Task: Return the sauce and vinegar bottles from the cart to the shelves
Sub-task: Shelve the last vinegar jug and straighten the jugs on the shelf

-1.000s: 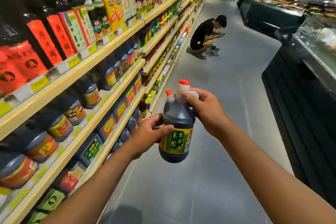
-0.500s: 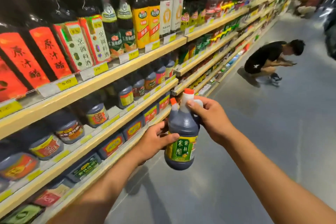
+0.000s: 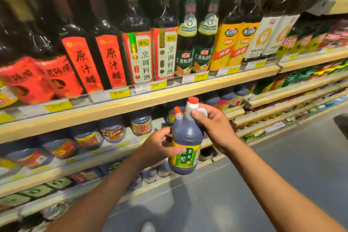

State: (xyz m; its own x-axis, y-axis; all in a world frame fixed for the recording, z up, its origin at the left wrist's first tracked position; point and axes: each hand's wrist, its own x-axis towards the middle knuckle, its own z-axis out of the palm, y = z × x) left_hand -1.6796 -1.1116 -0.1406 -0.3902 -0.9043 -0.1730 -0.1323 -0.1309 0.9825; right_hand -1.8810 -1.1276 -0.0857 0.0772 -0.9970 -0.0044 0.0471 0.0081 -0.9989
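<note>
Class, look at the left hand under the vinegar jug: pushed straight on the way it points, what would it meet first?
The left hand already grips the vinegar jug, so the jug leads. Straight ahead, it would probably first reach the row of dark jugs on the middle shelf; depth is unclear.

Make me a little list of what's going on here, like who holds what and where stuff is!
place: shop aisle, facing wooden shelves stocked with bottles
held thing: dark vinegar jug with green and yellow label, two orange caps
left hand: grips the jug's lower body at the label
right hand: grips the jug's neck and handle
jug position: upright, in the air in front of the middle shelf, not yet set down
top shelf: tall dark bottles with red labels
middle shelf: squat dark jugs
</note>
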